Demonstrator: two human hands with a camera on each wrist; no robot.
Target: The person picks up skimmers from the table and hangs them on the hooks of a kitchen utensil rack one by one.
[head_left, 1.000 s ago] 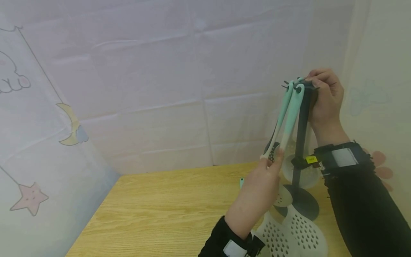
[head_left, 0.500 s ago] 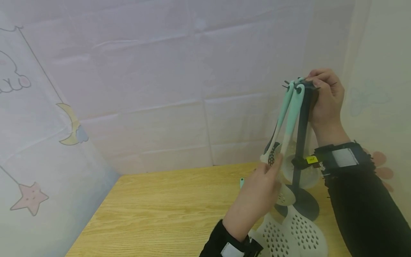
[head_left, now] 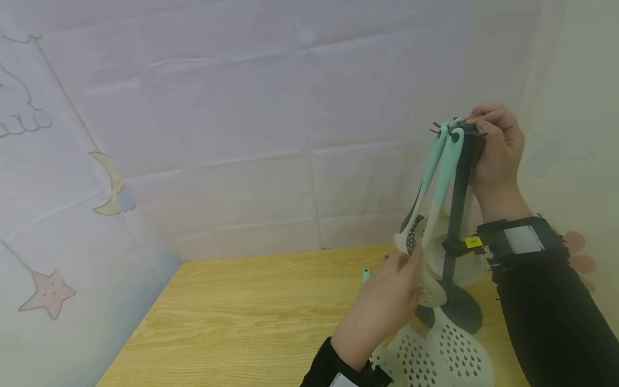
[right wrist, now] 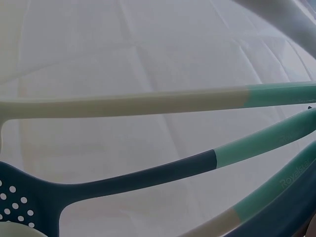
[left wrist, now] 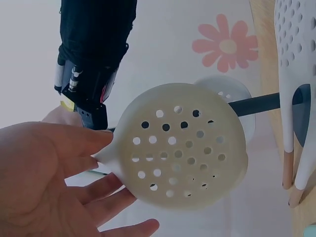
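A dark utensil stand (head_left: 456, 209) rises at the table's right end, with several mint-handled utensils hanging from hooks at its top. My right hand (head_left: 495, 148) grips the top of the stand, fingers curled over it. My left hand (head_left: 387, 301) is lower down, its straight fingers touching the neck of a cream perforated skimmer (head_left: 430, 293) that hangs from a hook. In the left wrist view the skimmer's round head (left wrist: 180, 148) fills the middle, beside my spread fingers (left wrist: 113, 190). The right wrist view shows only the handles, one cream-to-mint (right wrist: 148, 103) and one dark blue (right wrist: 148, 175).
Two white slotted spatulas (head_left: 445, 355) lie on the wooden table (head_left: 242, 312) in front of the stand's round base (head_left: 464, 317). A small mint piece (head_left: 365, 274) lies behind my left hand. Pale printed sheets wall in the back and both sides.
My left hand has slid down from the skimmer's cream handle to its neck, and its fingers have loosened. The right hand stays on the stand's top.
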